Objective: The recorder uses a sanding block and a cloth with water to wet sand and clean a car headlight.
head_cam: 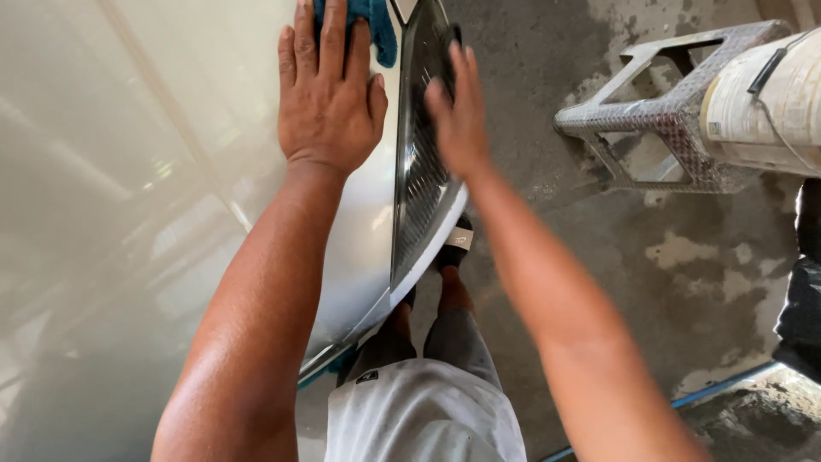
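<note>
Blue cloth [376,30] is lying under the left hand [329,94], fingers flat and spread, pressing it onto the glossy white car panel [154,188] so it rubs the paint. The right hand [457,111] is resting open, gripping nothing, against the dark mesh grille [419,197], seemingly bracing. Both arms are reaching forward, nearly straight; a metal step stool [667,111] stands well apart on the concrete floor [599,282].

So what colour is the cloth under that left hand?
Blue cloth, seen in the head view.

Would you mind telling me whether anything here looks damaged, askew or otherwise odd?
Nothing stands out on the car: the left hand presses a blue cloth on the glossy hood, the right hand rests on the grille. Only the concrete floor is blotchy.
</note>
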